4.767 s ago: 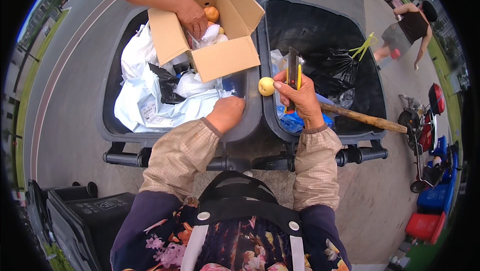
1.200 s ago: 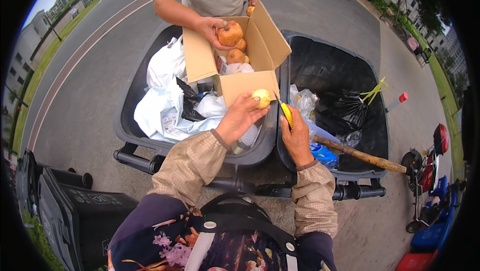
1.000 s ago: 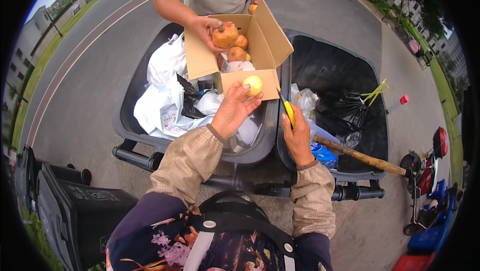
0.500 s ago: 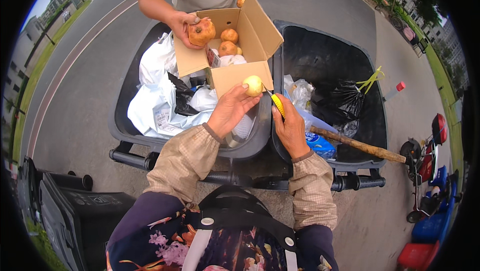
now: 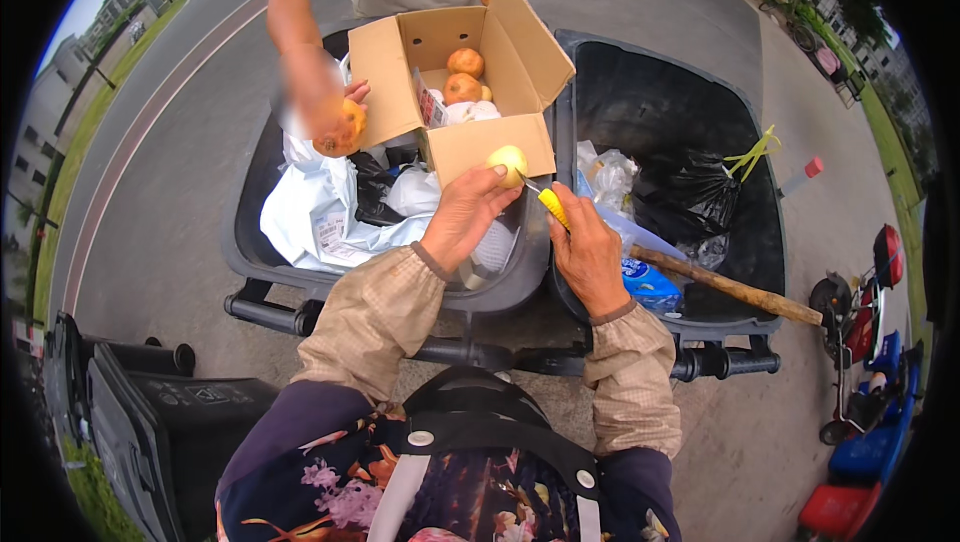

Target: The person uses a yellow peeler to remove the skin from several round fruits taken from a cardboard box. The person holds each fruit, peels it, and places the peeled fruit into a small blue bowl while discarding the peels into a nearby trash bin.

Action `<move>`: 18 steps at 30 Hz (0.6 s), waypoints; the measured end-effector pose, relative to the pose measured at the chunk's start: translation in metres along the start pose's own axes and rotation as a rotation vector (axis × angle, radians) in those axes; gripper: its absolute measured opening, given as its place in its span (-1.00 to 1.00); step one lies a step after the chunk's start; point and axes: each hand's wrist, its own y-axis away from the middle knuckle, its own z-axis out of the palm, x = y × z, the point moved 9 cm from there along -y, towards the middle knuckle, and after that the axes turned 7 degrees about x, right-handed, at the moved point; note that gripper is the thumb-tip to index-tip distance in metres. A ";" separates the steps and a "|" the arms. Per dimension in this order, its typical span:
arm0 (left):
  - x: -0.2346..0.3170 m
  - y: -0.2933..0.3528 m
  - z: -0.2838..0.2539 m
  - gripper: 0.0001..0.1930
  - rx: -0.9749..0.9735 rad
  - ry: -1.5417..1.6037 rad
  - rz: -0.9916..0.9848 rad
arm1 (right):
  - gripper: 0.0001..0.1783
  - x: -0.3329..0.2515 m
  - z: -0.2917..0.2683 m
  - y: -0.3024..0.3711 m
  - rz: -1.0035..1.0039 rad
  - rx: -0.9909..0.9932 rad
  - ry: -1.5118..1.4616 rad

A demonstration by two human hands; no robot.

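Over the front flap of an open cardboard box [image 5: 385, 82], my left hand [image 5: 462, 220] grips a small pale-yellow round fruit [image 5: 508, 162] in its fingertips. My right hand [image 5: 590, 257] is closed round a yellow-handled knife [image 5: 553, 208], its blade tip at the fruit's lower right side. Whether the blade has cut in, I cannot tell. Orange-brown pomegranates [image 5: 463, 89] and white wrapped pieces lie in the box. Across from me, another person's blurred hand [image 5: 315, 97] holds a large pomegranate [image 5: 341, 132] left of the box; their other hand is mostly hidden behind it.
The box rests over a dark wheelie bin [image 5: 232, 242] full of white bags [image 5: 310, 217]. Beside it, a second bin [image 5: 640, 60] holds black bags [image 5: 700, 197] and a wooden stick [image 5: 740, 287] jutting out rightward. More bins [image 5: 170, 422] stand at lower left, and a red scooter [image 5: 862, 327] at right.
The other person's hand has swung left and toward me with the large pomegranate, away from the box. The knife has tilted slightly against the pale fruit. My grips stay the same.
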 end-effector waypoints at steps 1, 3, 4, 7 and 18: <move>0.000 0.000 0.001 -0.69 0.005 -0.017 0.008 | -0.58 -0.001 -0.001 0.000 -0.016 0.001 0.027; 0.001 0.000 0.001 -0.71 0.019 -0.053 0.032 | -0.56 -0.001 -0.001 0.001 -0.031 0.007 0.050; 0.000 -0.001 0.000 -0.71 0.027 -0.072 0.045 | -0.54 -0.001 -0.001 0.002 -0.036 0.009 0.063; -0.002 -0.002 -0.004 -0.72 0.044 -0.097 0.056 | -0.47 -0.005 -0.001 0.002 -0.081 0.029 0.122; -0.017 -0.003 -0.013 -0.75 0.074 -0.216 -0.001 | -0.49 -0.002 0.006 0.006 -0.069 0.004 0.216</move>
